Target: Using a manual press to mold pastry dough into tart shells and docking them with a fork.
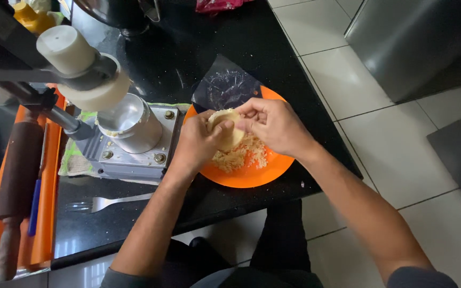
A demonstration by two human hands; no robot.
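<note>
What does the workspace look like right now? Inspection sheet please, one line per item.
Surface: black glossy counter, set over a pale tiled floor.
Job's things: pale dough round held over an orange plate with crumbly pale filling; clear plastic sheet on the plate's far edge.
Clutter: metal press on a cloth; fork; wooden rolling pin on an orange board; dark pot at the far edge.
Grips: left hand cups the dough; right hand pinches its edge.
Cables: nothing seen.
Surroundings: steel appliance at right.
</note>
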